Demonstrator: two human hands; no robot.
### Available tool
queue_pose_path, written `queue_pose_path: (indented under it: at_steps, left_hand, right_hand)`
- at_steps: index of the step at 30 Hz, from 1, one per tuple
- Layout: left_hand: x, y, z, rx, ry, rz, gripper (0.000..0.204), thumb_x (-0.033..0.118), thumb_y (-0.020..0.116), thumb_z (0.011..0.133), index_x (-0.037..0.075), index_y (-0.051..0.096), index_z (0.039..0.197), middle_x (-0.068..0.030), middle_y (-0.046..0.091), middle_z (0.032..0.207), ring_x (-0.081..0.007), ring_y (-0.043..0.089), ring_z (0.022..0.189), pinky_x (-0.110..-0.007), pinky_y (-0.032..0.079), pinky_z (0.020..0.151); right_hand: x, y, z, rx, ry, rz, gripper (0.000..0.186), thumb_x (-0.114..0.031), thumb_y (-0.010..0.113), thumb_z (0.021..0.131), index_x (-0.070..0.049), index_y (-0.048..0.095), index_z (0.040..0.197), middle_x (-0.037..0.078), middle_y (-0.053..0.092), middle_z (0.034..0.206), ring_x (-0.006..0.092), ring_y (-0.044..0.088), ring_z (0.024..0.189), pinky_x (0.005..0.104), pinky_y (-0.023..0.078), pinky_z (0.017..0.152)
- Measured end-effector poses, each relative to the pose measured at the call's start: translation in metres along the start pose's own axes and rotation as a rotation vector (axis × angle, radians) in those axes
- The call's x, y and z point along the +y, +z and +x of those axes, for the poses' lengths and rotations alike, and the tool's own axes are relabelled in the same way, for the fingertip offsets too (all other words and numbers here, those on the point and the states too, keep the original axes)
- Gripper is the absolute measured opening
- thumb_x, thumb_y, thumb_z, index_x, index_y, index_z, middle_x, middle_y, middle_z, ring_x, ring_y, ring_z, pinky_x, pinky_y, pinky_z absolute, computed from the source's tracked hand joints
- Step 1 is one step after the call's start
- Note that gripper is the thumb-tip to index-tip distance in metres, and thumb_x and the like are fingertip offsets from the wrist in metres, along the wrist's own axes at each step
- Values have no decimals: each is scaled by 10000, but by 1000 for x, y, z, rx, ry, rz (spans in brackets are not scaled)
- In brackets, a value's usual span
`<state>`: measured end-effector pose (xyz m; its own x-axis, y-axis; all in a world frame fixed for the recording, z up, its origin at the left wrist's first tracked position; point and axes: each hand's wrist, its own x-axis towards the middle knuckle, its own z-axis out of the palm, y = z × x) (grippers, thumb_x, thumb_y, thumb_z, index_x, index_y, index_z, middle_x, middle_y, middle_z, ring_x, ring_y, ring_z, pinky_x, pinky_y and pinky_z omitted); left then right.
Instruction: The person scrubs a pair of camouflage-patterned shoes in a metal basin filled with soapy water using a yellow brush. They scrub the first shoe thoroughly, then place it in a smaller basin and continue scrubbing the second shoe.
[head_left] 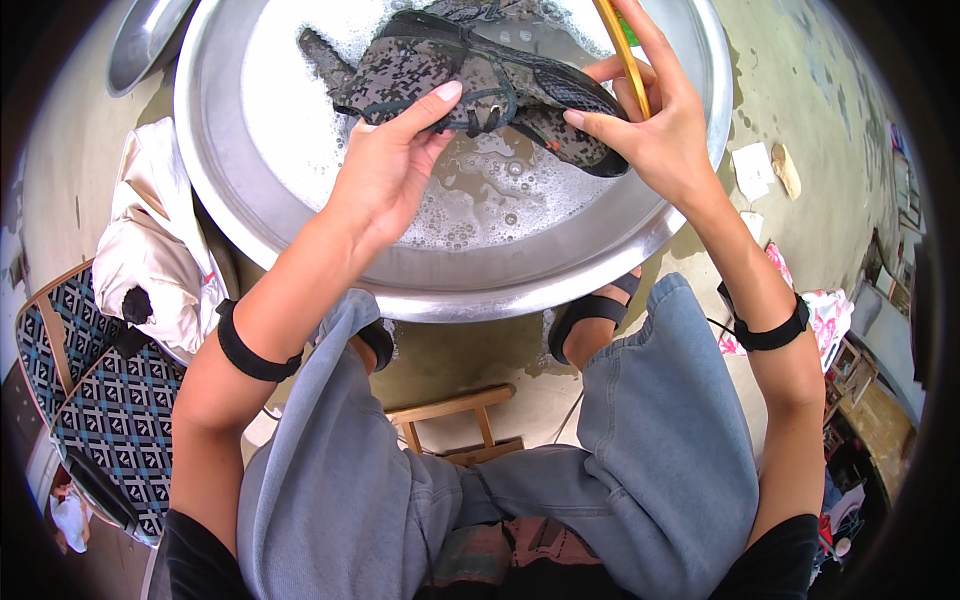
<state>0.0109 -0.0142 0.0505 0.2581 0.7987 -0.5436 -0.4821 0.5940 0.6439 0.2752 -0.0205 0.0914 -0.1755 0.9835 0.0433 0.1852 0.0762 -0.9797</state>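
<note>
Blue-grey trousers [350, 490] are covering the person's parted knees, with a small wooden frame [455, 405] standing between them and dark sandals [592, 318] showing just beyond. Past the black bands [258, 352] circling both arms, the left hand [385, 175] is pinching the upper of a camouflage shoe [495, 75] between thumb and fingers, while the right hand [665, 130] is curling its fingers around a yellow tool [625, 62] and pressing its thumb against the shoe's black-soled end. The shoe is lying tilted on its side in the hands, over a wide metal basin [480, 307] that is holding cloudy water and white suds [475, 220]. Farther off in the basin, a second camouflage piece [480, 10] is showing at the picture's upper edge. Around it on the floor, a patterned bag [120, 430] and cream cloth [150, 265] are sitting to the left, a metal bowl [145, 45] is resting at upper left, and white paper [752, 172] is lying to the right, near a pink-and-white floral cloth [826, 312].
</note>
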Motion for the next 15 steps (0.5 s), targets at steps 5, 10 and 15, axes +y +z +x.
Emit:
queue_pose_path:
  at_steps: [5, 10, 15]
  left_hand:
    - [-1, -4, -5, -23, -39, -20, 146, 69, 803, 948, 96, 734, 1074, 7, 749, 1050, -86, 643, 942, -271, 478, 757]
    - [7, -4, -4, -92, -59, 99, 197, 123, 810, 947, 69, 731, 1119, -11, 700, 1095, -78, 583, 957, -275, 459, 760]
    - [14, -8, 13, -242, 144, 899, 380, 259, 893, 880, 65, 735, 1167, 9, 607, 1033, -124, 570, 979, -303, 470, 827]
  right_hand:
    - [-7, 4, -3, -3, 1, -24, 1164, 196, 805, 740, -87, 236, 1716, 87, 296, 1748, 107, 593, 954, 247, 548, 876]
    - [-15, 2, 0, 24, 177, 11, 1183, 185, 821, 737, -100, 229, 1720, 79, 322, 1736, 100, 583, 955, 248, 539, 863]
    - [-14, -5, 3, 8, 266, 179, 1159, 165, 819, 765, -123, 231, 1722, 126, 361, 1705, 121, 649, 903, 273, 580, 821]
